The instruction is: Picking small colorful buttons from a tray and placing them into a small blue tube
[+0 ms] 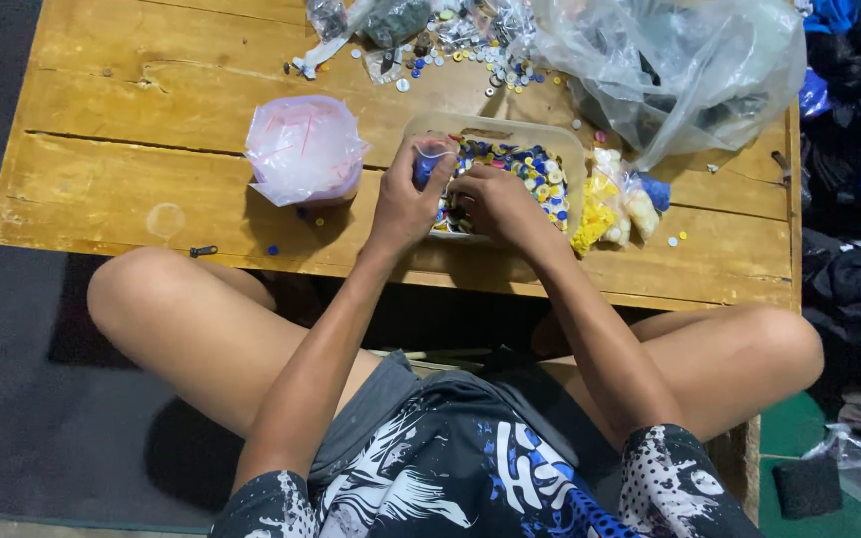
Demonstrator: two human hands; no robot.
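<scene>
Low wooden table, plank top, sits over the person's crossed legs; dark floor mat to the left. Left hand is closed around a small clear bag holding blue pieces, raised at the near-left rim of a clear plastic tub. Right hand rests curled inside the tub among mixed coloured buttons; its grip cannot be made out. Yellow-filled packets lie just beside the tub's right. Pink-tinted bag bundle stands left, bare planks around it. Farther back: scattered loose buttons, big crumpled clear bag near the far right edge.
</scene>
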